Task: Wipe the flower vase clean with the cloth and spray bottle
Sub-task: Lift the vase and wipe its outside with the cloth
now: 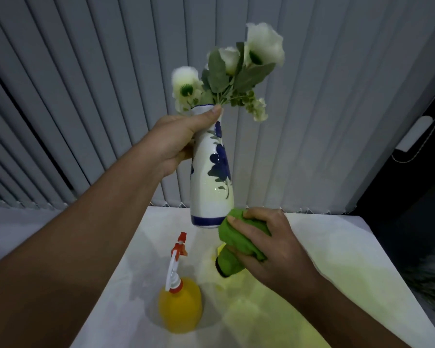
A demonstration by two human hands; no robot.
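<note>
A tall white vase (211, 187) painted with blue flowers hangs in the air above the table, slightly tilted. My left hand (181, 139) grips its neck, thumb at the rim. White artificial flowers (236, 71) with green leaves stick out of its mouth. My right hand (269, 242) holds a bunched green cloth (239, 244) against the vase's lower right edge, near the blue band at its base. A spray bottle (180, 297) with yellow liquid, a white head and an orange nozzle stands on the table below the vase, apart from both hands.
The white table (337, 259) runs out to an edge on the left and another on the right. Grey vertical blinds (86, 96) hang close behind it. A dark area with a plant (430, 280) lies at the right.
</note>
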